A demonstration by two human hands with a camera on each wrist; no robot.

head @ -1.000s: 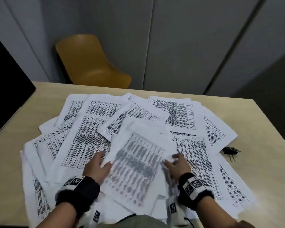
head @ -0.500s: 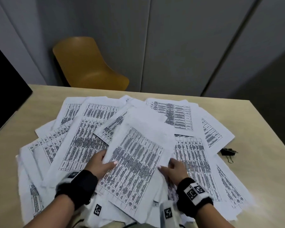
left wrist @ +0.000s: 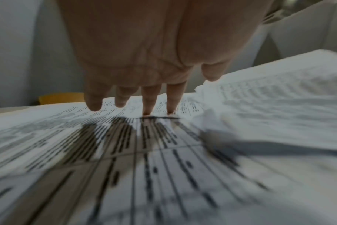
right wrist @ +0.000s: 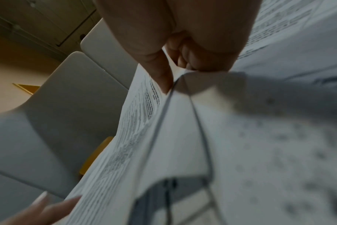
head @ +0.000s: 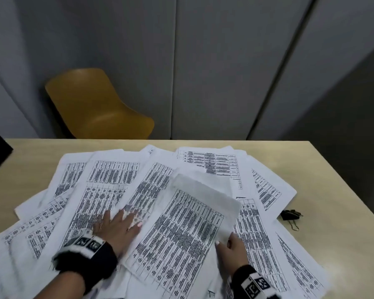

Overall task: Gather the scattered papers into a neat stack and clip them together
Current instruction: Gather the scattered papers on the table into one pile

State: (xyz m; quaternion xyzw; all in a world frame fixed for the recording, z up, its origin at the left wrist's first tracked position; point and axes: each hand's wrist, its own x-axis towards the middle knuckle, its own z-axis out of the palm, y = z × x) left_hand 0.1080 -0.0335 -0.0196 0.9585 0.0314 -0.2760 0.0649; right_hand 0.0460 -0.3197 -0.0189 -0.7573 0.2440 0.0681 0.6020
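Gathering of white printed paper sheets (head: 108, 190), spread across the frame's centre. A small bundle (head: 181, 229) is pinched by the right hand (head: 231, 249); the left hand (head: 117, 227), half a second ago at the bundle's edge, is now laid flat, fingers straight, on adjacent sheets. Black metal binder clip (head: 289, 214), right of centre, is untouched; clipping appears distant.
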